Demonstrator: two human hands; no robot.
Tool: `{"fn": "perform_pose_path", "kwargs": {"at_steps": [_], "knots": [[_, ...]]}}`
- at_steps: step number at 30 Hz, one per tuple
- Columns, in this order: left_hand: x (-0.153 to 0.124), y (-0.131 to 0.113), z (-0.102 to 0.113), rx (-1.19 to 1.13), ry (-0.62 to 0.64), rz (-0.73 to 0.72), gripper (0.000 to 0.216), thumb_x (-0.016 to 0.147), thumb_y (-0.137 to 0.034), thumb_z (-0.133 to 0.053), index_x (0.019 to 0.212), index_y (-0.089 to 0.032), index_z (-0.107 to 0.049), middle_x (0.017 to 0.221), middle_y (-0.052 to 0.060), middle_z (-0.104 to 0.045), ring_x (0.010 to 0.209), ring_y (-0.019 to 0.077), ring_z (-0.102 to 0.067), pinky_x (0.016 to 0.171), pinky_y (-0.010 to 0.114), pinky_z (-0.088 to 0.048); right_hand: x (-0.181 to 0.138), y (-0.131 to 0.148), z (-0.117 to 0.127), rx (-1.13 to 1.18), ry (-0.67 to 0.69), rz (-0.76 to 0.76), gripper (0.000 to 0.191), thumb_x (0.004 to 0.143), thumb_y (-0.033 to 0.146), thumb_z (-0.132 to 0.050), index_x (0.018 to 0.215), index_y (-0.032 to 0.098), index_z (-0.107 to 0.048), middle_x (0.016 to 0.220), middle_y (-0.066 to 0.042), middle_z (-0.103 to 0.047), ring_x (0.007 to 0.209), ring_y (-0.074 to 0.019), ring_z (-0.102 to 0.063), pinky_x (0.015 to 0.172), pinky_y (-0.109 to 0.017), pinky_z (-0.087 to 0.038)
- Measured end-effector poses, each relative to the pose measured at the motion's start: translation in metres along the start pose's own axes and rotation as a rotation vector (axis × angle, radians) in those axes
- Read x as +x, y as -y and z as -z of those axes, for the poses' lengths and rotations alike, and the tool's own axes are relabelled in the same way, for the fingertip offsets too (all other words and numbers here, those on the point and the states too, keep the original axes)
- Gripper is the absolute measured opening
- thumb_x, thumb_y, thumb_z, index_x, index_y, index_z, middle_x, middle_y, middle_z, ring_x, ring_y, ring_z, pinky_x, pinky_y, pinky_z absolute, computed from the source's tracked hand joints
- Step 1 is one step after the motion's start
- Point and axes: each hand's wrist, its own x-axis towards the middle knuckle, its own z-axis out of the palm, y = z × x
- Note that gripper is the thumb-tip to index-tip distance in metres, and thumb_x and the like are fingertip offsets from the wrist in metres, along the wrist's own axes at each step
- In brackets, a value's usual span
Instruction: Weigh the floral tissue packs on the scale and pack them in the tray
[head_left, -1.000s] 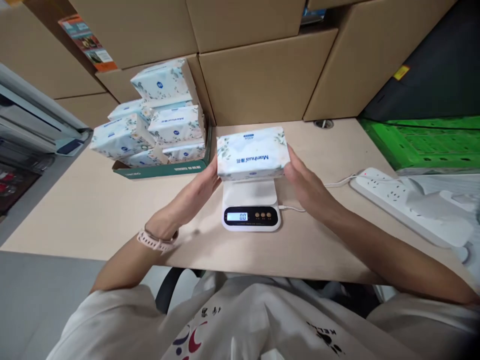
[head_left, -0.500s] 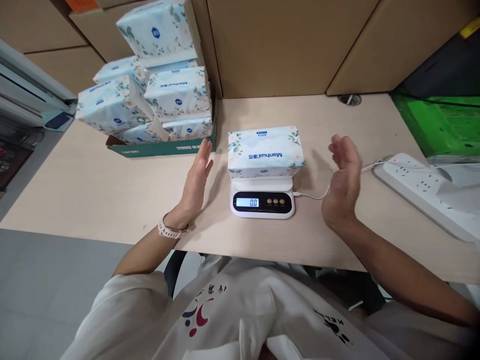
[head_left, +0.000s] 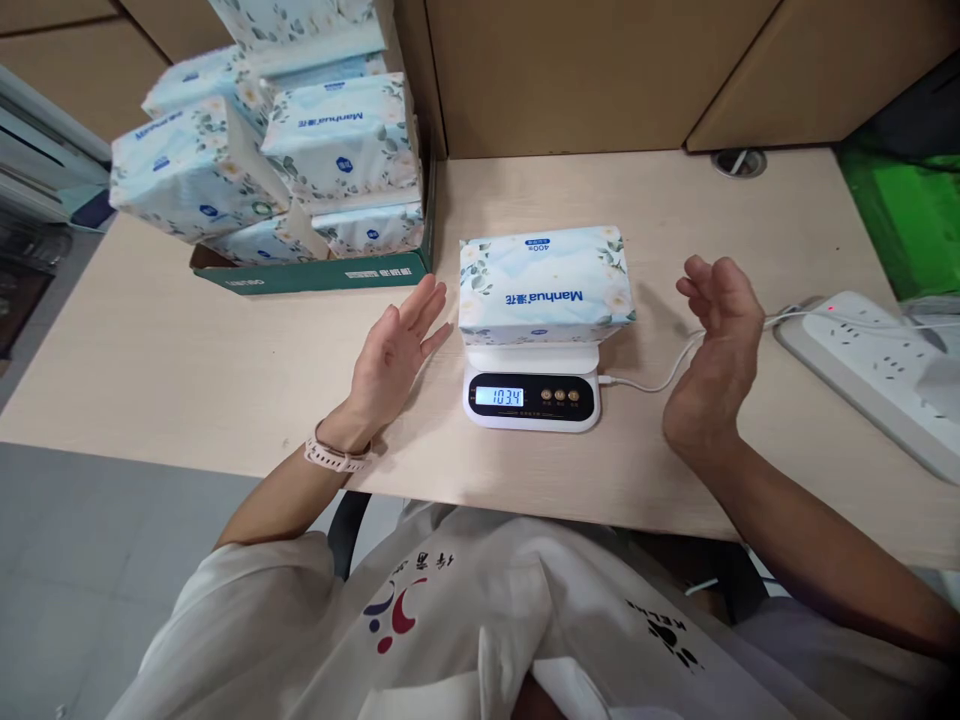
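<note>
A light-blue floral tissue pack [head_left: 544,282] lies on the platform of a white digital kitchen scale [head_left: 534,402], its printing upside down to me. The lit display [head_left: 499,397] reads about 103.4. My left hand [head_left: 396,350] is held to the left of the pack, fingers extended and apart from it, with a pale pink band [head_left: 335,456] around the wrist. On the other side, my right hand [head_left: 716,350] is raised over the table, palm turned inward, fingers slightly bent and holding nothing. Neither hand touches the pack or the scale.
At the left, a green cardboard box [head_left: 315,276] holds several stacked tissue packs [head_left: 341,140]. A white power strip [head_left: 870,370] lies at the right, and a white cable [head_left: 645,386] runs to the scale. Brown cardboard boxes [head_left: 570,80] line the back edge.
The scale display has gone from 0.0 to about 103.4. My left hand has opened more toward the view and my right hand has shifted slightly right. The camera view has moved a little closer.
</note>
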Motion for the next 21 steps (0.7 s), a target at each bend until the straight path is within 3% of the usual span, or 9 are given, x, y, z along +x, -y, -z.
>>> {"fn": "perform_pose_path", "kwargs": {"at_steps": [11,18,21], "knots": [[0.003,-0.003,0.003,-0.036,0.005,0.027,0.072,0.103,-0.076,-0.041,0.158,-0.035,-0.063,0.177,0.000,-0.050,0.174,0.0338,-0.028,0.140,0.059,-0.034,-0.001,0.005,0.003,0.004,0.035,-0.018,0.060,0.110,0.061,-0.028,0.163,0.045,-0.050,0.165,-0.005,-0.062,0.151,-0.0327,-0.062,0.133,-0.065,-0.043],[0.006,0.007,0.003,0.080,0.134,-0.016,0.090,0.095,-0.094,-0.040,0.168,-0.041,-0.046,0.189,-0.009,-0.017,0.178,0.0292,-0.001,0.145,0.057,-0.014,0.002,0.009,0.003,-0.046,0.064,-0.073,0.063,0.111,0.063,-0.030,0.161,0.035,-0.055,0.162,-0.009,-0.065,0.153,-0.0296,-0.059,0.133,-0.057,-0.043],[0.006,0.010,0.001,0.108,0.221,-0.022,0.099,0.093,-0.098,-0.039,0.174,-0.041,-0.036,0.190,-0.010,-0.005,0.178,0.0289,0.007,0.146,0.056,-0.004,0.006,0.010,-0.001,-0.101,0.082,-0.071,0.071,0.108,0.070,-0.028,0.157,0.030,-0.059,0.156,-0.012,-0.070,0.151,-0.0326,-0.060,0.130,-0.062,-0.042]]}}
